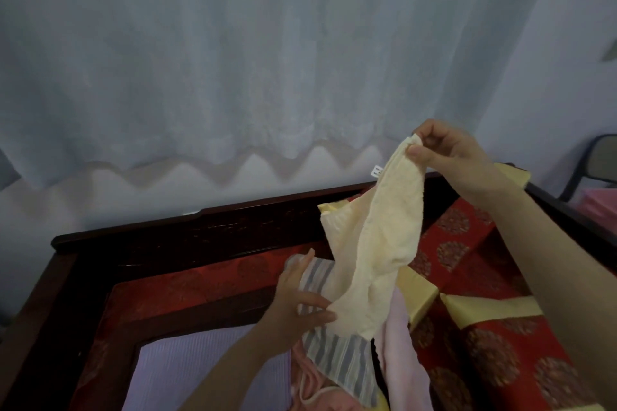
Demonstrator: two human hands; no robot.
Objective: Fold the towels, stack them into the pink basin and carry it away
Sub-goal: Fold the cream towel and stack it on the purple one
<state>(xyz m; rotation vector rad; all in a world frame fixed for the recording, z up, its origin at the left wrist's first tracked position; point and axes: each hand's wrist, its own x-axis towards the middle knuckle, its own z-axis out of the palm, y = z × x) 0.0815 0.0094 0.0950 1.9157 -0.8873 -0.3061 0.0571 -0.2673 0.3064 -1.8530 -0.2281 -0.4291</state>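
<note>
Head view: we look down at our two hands and a pile of towels on a wooden seat.
Cream towel (374, 250): it hangs in the air, long and loose, over the pile. It is not folded yet.
Right hand (447, 150): it is up high. Its fingers (415, 150) pinch the top corner of the cream towel.
Left hand (300, 297): it is down low. Its fingers are spread and touch the bottom edge of the cream towel. We cannot tell if they grip it yet.
Striped towel (337, 360): it lies under the cream one, in a heap.
Pink towel (400, 360): it lies just beside the striped one, also not folded.
Purple cloth (207, 374): it lies flat on the left of the pile.
Red cushion (467, 243): it is on the seat, behind the towels and to the right of them.
Pink basin: we do not see it for sure.
Step now: we think we are at the start, picking one towel out to fold.
Next move: we think the left hand must catch a bottom corner, then both hands pull the towel flat and bring the ends together.
</note>
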